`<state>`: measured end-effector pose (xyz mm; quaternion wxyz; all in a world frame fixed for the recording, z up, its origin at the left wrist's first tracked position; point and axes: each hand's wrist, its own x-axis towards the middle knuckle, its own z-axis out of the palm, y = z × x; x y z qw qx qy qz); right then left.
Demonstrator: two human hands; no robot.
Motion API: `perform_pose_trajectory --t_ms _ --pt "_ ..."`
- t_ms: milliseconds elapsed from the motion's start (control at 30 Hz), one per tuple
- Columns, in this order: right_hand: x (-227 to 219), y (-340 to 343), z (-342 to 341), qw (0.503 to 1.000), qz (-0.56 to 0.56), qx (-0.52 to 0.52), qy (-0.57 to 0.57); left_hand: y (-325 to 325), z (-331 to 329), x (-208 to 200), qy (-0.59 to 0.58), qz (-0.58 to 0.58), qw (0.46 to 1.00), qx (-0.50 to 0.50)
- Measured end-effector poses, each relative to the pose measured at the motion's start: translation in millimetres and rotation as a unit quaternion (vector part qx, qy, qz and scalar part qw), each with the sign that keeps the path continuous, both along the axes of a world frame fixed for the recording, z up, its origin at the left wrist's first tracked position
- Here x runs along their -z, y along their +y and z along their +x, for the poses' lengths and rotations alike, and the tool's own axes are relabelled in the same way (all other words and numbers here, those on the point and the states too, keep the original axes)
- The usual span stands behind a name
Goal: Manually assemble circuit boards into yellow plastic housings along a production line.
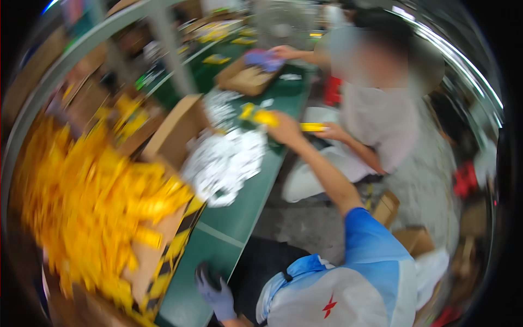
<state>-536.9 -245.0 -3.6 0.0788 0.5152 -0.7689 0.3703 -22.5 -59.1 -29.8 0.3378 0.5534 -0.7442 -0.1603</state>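
Note:
My left hand (216, 292), in a light grey-purple glove, is low over the near end of the green table (218, 220). Its thumb and fingers are apart and nothing shows between them. My bare right hand (284, 129) reaches far across to the table's right edge, its fingers closed on a yellow piece (266, 117). Motion blur hides the piece's exact kind. Just beyond it, another bit of yellow (247, 111) shows over the table. Beside my right hand lies a heap of white pieces (231, 161), spilling from a tipped cardboard box (177, 131).
A large pile of flat yellow pieces (92, 201) fills the left, behind a black-and-yellow striped edge (177, 245). Opposite sits a co-worker (381, 114), one hand on a yellow strip (312, 127), the other by a carton (248, 80) with something purple. A metal post (173, 52) rises beyond.

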Motion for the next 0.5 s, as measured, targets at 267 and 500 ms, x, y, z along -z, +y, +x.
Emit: perform_pose_trajectory --t_ms 267,500 --pt "13 -47 27 0.979 0.203 -0.001 0.025 28 -21 -71 -0.185 -0.077 0.979 0.035" --pt "24 -28 4 0.987 0.141 -0.008 -0.073 5 -51 -61 -0.169 -0.087 0.974 0.122"
